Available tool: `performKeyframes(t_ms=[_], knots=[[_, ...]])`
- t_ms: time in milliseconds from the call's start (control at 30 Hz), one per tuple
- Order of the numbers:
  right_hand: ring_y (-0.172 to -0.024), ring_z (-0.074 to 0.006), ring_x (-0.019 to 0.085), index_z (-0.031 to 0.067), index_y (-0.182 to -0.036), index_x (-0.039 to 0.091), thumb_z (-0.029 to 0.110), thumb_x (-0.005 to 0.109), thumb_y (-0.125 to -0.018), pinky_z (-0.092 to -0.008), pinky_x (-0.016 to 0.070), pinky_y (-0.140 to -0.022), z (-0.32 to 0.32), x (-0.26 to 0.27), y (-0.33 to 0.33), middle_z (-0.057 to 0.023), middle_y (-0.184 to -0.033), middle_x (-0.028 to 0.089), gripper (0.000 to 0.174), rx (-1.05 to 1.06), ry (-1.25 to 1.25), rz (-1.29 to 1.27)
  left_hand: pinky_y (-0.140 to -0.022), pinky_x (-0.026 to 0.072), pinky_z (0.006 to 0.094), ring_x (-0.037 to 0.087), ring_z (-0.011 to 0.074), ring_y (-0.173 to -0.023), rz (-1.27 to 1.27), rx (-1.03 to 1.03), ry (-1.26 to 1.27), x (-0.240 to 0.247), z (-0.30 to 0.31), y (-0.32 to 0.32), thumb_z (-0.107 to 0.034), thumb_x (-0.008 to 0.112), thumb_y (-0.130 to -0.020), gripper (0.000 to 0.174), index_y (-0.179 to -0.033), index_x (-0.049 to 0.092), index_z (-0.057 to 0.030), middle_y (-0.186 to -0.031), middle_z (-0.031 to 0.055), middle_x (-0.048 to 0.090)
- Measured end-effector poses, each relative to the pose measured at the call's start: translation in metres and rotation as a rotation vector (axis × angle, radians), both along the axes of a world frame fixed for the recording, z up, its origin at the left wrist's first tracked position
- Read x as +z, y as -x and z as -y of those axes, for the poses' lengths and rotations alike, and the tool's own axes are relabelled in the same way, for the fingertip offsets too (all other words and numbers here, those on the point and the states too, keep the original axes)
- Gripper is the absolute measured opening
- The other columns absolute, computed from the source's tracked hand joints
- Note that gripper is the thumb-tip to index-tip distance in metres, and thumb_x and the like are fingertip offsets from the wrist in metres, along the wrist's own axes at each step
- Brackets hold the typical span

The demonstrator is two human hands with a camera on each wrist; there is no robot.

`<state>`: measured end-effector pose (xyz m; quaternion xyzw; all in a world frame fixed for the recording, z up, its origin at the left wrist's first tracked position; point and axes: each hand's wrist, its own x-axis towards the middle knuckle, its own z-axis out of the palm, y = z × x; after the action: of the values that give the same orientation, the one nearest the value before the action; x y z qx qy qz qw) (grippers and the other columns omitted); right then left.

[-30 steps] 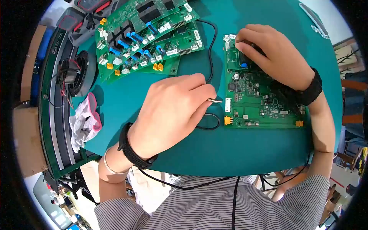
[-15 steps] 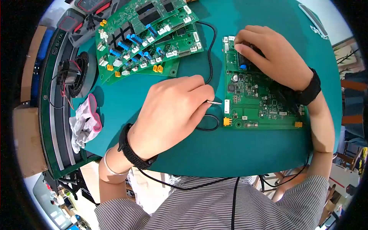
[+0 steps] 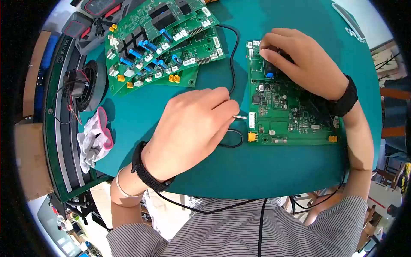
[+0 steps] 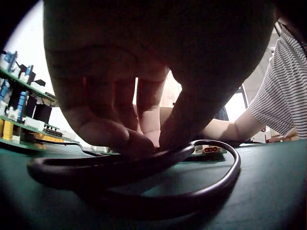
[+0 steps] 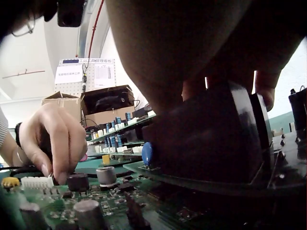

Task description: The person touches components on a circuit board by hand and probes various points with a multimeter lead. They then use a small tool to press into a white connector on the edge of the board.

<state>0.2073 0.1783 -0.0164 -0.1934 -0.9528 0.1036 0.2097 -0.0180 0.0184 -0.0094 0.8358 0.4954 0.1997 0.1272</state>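
Thumb and fingertips of the left hand [image 3: 192, 128] pinch a thin metal-tipped piece [image 3: 240, 117] whose tip points at a white connector [image 3: 252, 120] on the green circuit board [image 3: 278, 124]. Whether tip and connector touch cannot be told. A black cable [image 4: 206, 199] loops under this hand in the left wrist view. At the board's upper part, the right hand [image 3: 304, 60] has its fingers curled round a black block [image 5: 206, 139] on a smaller raised board, beside a blue disc component [image 5: 147, 154]. Its fingertips are partly hidden.
Several green boards [image 3: 171, 47] with blue and white parts lie stacked at the upper left. A white glove with pink trim [image 3: 95, 139] and a round black device [image 3: 81, 88] are at the left. A black cable [image 3: 233, 55] runs between stack and board.
The boards have shifted slightly left in the head view. The left hand's metal tip appears a little lower and closer to the white connector. The right hand stays on the black block.
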Motion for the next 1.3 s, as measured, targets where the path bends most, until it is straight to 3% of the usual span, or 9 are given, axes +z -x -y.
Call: performKeyframes(t_ms=[667,933,1033,1300], knots=[[-0.08,-0.0391,0.059,-0.0006,-0.091,0.058,0.025,0.059,-0.102,-0.0476,0.0475,-0.073,-0.002,0.0,0.0,-0.0172,-0.082,0.057,0.028,0.009,0.011,-0.004,-0.063,0.0493,0.0431,0.062,0.0321,-0.074,-0.041,-0.037,-0.014,-0.001,-0.001,0.0,-0.005,0.076,-0.08,0.018,-0.094,0.065,-0.0053,-0.085,0.009,0.059],[-0.083,-0.04,0.059,-0.0004,-0.097,0.06,0.023,0.057,-0.103,-0.0474,0.0477,-0.075,-0.007,-0.002,0.0,-0.0191,-0.087,0.059,0.025,-0.013,0.201,-0.034,-0.063,0.05,0.0431,0.062,0.0321,-0.074,-0.025,-0.033,-0.012,-0.001,-0.001,-0.001,-0.004,0.075,-0.081,0.017,-0.094,0.065,-0.0052,-0.086,0.0091,0.06],[-0.087,-0.0403,0.059,-0.0003,-0.099,0.06,0.023,0.055,-0.103,-0.0475,0.0483,-0.077,-0.008,-0.015,0.002,-0.0196,-0.088,0.059,0.024,0.02,0.058,-0.114,-0.063,0.0499,0.0432,0.062,0.0323,-0.074,-0.029,-0.034,-0.008,-0.001,-0.001,0.0,-0.004,0.075,-0.081,0.016,-0.094,0.065,-0.0051,-0.086,0.0093,0.06],[-0.089,-0.0405,0.06,-0.0003,-0.099,0.06,0.022,0.055,-0.104,-0.0475,0.0485,-0.079,-0.005,-0.009,0.002,-0.0196,-0.088,0.059,0.024,0.001,0.073,-0.047,-0.063,0.0488,0.0439,0.062,0.033,-0.074,0.01,-0.025,-0.025,-0.004,-0.001,0.002,-0.005,0.074,-0.082,0.015,-0.094,0.065,-0.0053,-0.084,0.0097,0.059]])
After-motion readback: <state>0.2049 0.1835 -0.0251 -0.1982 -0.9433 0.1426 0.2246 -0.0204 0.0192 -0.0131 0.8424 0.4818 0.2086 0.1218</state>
